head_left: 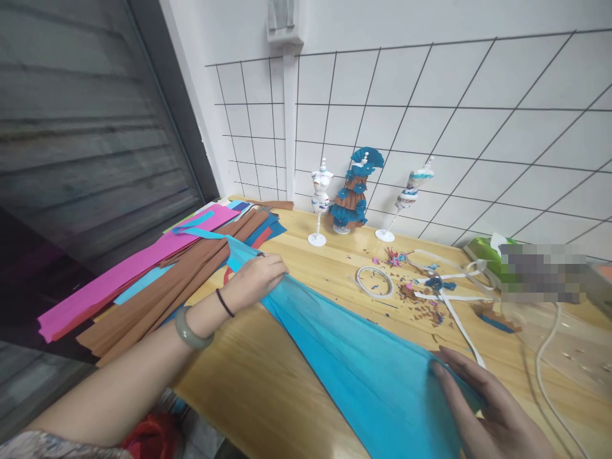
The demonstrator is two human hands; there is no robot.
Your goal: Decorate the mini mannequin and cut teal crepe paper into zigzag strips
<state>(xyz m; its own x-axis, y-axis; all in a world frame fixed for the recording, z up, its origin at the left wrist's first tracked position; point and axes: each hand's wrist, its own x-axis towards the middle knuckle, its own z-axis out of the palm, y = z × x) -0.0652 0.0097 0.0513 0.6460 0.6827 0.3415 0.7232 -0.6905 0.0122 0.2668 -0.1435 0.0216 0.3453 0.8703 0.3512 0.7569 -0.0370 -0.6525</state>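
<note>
Grid wall: white w/ thin black lines, behind everything; a white cable duct runs up it, L of the dress forms.
Dark panel: tall slatted one, at your far L.
Wood table: pale top, in front of you, up against the wall.
Blue sheet: thin, crepe-like, turquoise, stretched diagonally btwn your hands over the table; narrow tail lies on the stack at L, wide part runs off the bottom of view nr you.
Paper stack: long strips, brown on the near side, plus magenta, red & blue, at the table's L end; magenta/brown ends stick out past the edge.
L hand: yours, fingers pressed tog. & bent over the sheet's far edge nr its narrow part, pinching it; jade-coloured bangle & black band on that wrist.
R hand: yours, thumb on the near face, fingers on the far side, pinching the same edge farther along.
Dress forms: 3 standing nr the wall: L one bare white w/ coloured marks, mid one in tiered blue/brown ruffles, R one white & blue, tilted.
Tissue pack: green, R side, by the wall.
White strips: on the table, nr your R hand.
Tape ring: pale, lying flat, beyond the sheet.
Scraps: tiny brown/blue/red bits, scattered R of the ring.
</note>
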